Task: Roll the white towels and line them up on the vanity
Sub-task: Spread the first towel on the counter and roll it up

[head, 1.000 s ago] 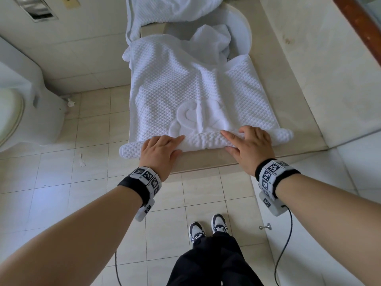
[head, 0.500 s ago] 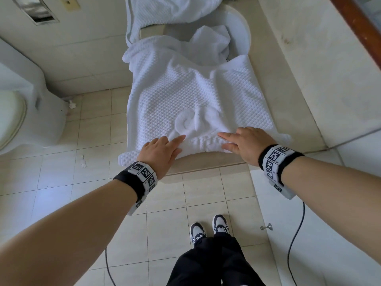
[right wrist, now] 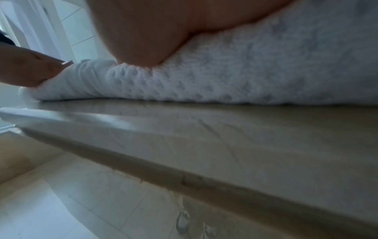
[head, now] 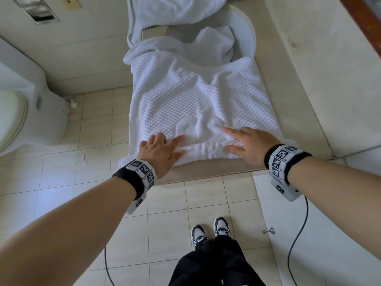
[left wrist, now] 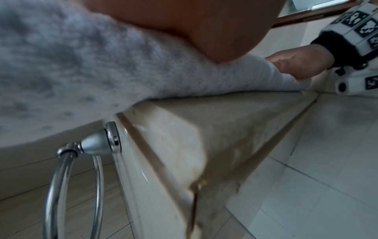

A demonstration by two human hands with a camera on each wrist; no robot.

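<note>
A white waffle-textured towel (head: pixel 195 96) lies spread on the beige vanity (head: pixel 206 171). Its near edge is wound into a thin roll (head: pixel 206 151) along the counter front. My left hand (head: pixel 161 148) presses flat on the roll's left part, with straight fingers reaching over it. Pressing the right part, my right hand (head: pixel 248 144) has its fingers spread onto the flat cloth. The left wrist view has my palm (left wrist: pixel 184 24) on the towel (left wrist: pixel 81 64) and my right hand (left wrist: pixel 302 64) beyond. The right wrist view shows the roll (right wrist: pixel 225 84) under my palm.
A second white towel (head: pixel 212 44) is bunched in the sink (head: pixel 250 32), and a third (head: pixel 171 9) drapes over the back. A toilet (head: pixel 20 112) stands to the left. A chrome towel ring (left wrist: pixel 71 169) hangs below the counter edge. A wall rises on the right.
Both hands have slid forward over the roll, so the fingers now reach onto the flat cloth beyond it. The towel's far left corner has bunched up a little.
</note>
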